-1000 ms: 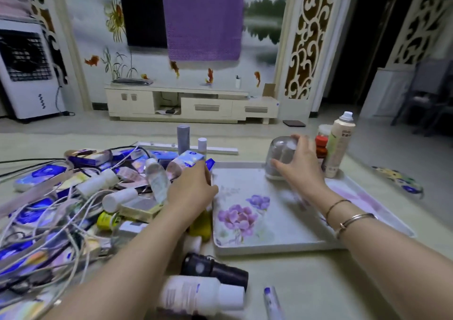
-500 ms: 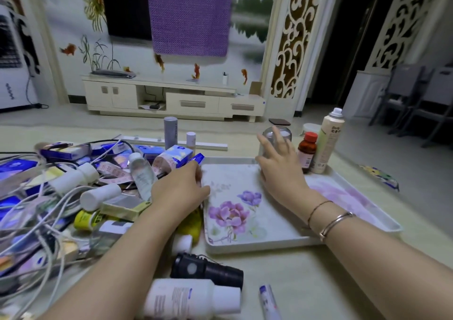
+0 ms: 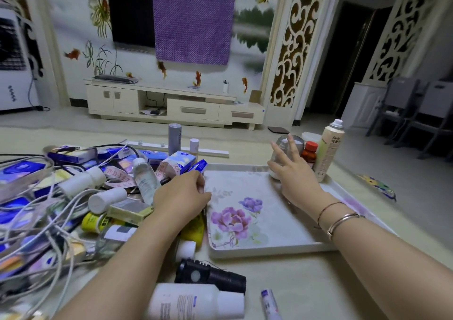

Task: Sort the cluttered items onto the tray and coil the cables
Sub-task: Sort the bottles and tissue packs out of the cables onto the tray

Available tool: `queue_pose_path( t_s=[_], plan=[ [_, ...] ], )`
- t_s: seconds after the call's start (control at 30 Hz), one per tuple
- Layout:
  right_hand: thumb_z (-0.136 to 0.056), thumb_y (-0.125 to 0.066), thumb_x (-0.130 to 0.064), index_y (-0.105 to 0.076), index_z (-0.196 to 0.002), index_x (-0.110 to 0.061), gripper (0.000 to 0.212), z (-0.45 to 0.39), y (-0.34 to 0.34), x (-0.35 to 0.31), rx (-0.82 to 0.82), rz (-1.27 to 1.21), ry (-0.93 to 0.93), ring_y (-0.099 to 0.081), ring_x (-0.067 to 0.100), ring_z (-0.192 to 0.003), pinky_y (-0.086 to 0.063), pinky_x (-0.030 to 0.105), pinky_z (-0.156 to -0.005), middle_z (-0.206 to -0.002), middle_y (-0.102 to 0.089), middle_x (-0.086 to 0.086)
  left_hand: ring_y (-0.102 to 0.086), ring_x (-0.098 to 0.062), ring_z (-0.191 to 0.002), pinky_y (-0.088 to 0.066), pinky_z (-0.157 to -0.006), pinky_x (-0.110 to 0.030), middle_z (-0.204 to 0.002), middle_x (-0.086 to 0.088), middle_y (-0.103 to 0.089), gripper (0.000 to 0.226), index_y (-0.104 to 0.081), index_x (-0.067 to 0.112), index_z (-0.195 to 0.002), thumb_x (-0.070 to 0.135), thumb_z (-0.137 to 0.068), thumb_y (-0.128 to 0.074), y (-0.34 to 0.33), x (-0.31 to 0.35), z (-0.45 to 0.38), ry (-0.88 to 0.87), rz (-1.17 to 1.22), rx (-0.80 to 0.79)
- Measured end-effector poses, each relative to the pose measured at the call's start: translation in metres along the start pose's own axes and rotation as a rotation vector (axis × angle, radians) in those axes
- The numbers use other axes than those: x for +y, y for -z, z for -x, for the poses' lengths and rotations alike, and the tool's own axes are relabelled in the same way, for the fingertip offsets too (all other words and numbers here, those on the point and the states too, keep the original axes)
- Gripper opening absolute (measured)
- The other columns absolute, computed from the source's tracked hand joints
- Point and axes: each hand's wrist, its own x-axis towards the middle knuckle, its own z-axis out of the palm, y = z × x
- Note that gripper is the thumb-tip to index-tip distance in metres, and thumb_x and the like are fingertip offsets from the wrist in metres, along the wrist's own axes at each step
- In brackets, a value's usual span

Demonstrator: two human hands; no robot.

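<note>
Head view is showing a glossy white rectangular tray (image 3: 257, 246), printed with purple flowers, lying right of centre. At its far corner a clear jar (image 3: 282, 152), brown bottle (image 3: 309, 154) and tall spray can (image 3: 328, 150) are standing. Right hand (image 3: 294, 175) is spreading open against the jar; left hand (image 3: 182, 197) is curling at the tray's rim, grip unclear. White cables (image 3: 49, 221) are tangling lower left.
</note>
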Motion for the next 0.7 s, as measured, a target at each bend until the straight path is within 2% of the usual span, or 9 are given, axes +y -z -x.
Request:
queue_pose_path(
  t_s=[0.07, 0.13, 0.2, 0.23, 0.3, 0.37, 0.47, 0.6, 0.7],
  plan=[
    [-0.089, -0.052, -0.018, -0.047, -0.134, -0.023, 0.045, -0.001, 0.001, -0.003, -0.042, 0.045, -0.014, 0.025, 0.038, -0.142, -0.022, 0.063, -0.110, -0.161, 0.007, 0.001, -0.058, -0.017, -0.095, -0.051, -0.082, -0.034, -0.099, 0.010, -0.064, 0.014, -0.057, 0.028, -0.101, 0.033, -0.088, -0.054, 0.000, -0.001, -0.001, 0.015, 0.040, 0.016],
    [-0.091, -0.051, -0.026, -0.048, -0.135, -0.028, 0.044, -0.004, 0.005, -0.011, -0.035, 0.099, -0.027, 0.027, 0.037, -0.142, 0.006, 0.069, -0.108, -0.161, 0.007, 0.002, -0.060, -0.020, -0.090, -0.052, -0.079, -0.036, -0.097, 0.005, -0.065, 0.011, -0.059, 0.026, -0.097, 0.028, -0.089, -0.052, 0.002, -0.002, -0.001, 0.025, 0.118, 0.071],
    [-0.090, -0.051, -0.022, -0.050, -0.133, -0.029, 0.044, -0.010, 0.013, -0.023, 0.019, 0.080, -0.008, 0.027, 0.035, -0.142, 0.020, 0.066, -0.104, -0.161, 0.004, 0.003, -0.060, -0.022, -0.088, -0.051, -0.075, -0.036, -0.096, 0.001, -0.066, 0.010, -0.061, 0.023, -0.095, 0.025, -0.090, -0.052, 0.010, -0.004, -0.002, 0.027, 0.167, 0.165],
    [-0.089, -0.051, -0.018, -0.051, -0.132, -0.029, 0.044, -0.016, 0.018, -0.034, 0.055, 0.016, 0.016, 0.025, 0.033, -0.143, 0.022, 0.062, -0.105, -0.162, 0.000, 0.003, -0.059, -0.022, -0.090, -0.049, -0.074, -0.035, -0.096, 0.001, -0.066, 0.010, -0.062, 0.023, -0.095, 0.023, -0.089, -0.053, 0.016, -0.008, -0.003, 0.037, 0.183, 0.224],
    [-0.090, -0.049, -0.012, -0.052, -0.130, -0.025, 0.043, -0.029, 0.026, -0.056, 0.119, -0.196, 0.033, 0.012, 0.026, -0.148, 0.014, 0.053, -0.113, -0.159, -0.016, 0.002, -0.058, -0.024, -0.092, -0.048, -0.072, -0.035, -0.093, 0.002, -0.066, 0.012, -0.062, 0.022, -0.094, 0.019, -0.087, -0.052, 0.027, -0.016, -0.004, 0.075, 0.216, 0.314],
    [-0.092, -0.049, -0.013, -0.051, -0.131, -0.020, 0.040, -0.049, 0.033, -0.082, 0.175, -0.461, 0.012, -0.010, 0.024, -0.147, -0.006, 0.044, -0.119, -0.151, -0.034, 0.003, -0.058, -0.026, -0.094, -0.047, -0.073, -0.035, -0.092, 0.001, -0.067, 0.013, -0.062, 0.023, -0.090, 0.018, -0.084, -0.052, 0.036, -0.031, -0.005, 0.120, 0.205, 0.358],
    [-0.093, -0.052, -0.020, -0.045, -0.137, -0.016, 0.045, -0.081, 0.041, -0.119, 0.152, -0.761, -0.025, -0.034, 0.025, -0.135, -0.026, 0.036, -0.112, -0.140, -0.046, 0.006, -0.058, -0.029, -0.098, -0.048, -0.078, -0.037, -0.097, -0.002, -0.068, 0.015, -0.064, 0.021, -0.088, 0.014, -0.083, -0.052, 0.040, -0.049, -0.006, 0.174, 0.172, 0.365],
    [-0.091, -0.055, -0.024, -0.034, -0.145, -0.019, 0.058, -0.120, 0.043, -0.161, 0.057, -0.846, -0.009, -0.036, 0.027, -0.133, -0.030, 0.042, -0.110, -0.145, -0.043, 0.006, -0.055, -0.030, -0.104, -0.048, -0.083, -0.040, -0.106, -0.005, -0.064, 0.017, -0.064, 0.017, -0.097, 0.015, -0.085, -0.051, 0.043, -0.055, -0.010, 0.192, 0.155, 0.370],
    [-0.091, -0.056, -0.028, -0.029, -0.146, -0.020, 0.062, -0.136, 0.041, -0.181, 0.029, -0.838, -0.024, -0.038, 0.028, -0.131, -0.033, 0.045, -0.108, -0.143, -0.045, 0.007, -0.050, -0.033, -0.113, -0.044, -0.086, -0.041, -0.124, -0.010, -0.050, 0.032, -0.052, 0.013, -0.116, 0.032, -0.091, -0.052, 0.045, -0.054, -0.010, 0.252, 0.034, 0.294]
  ],
)
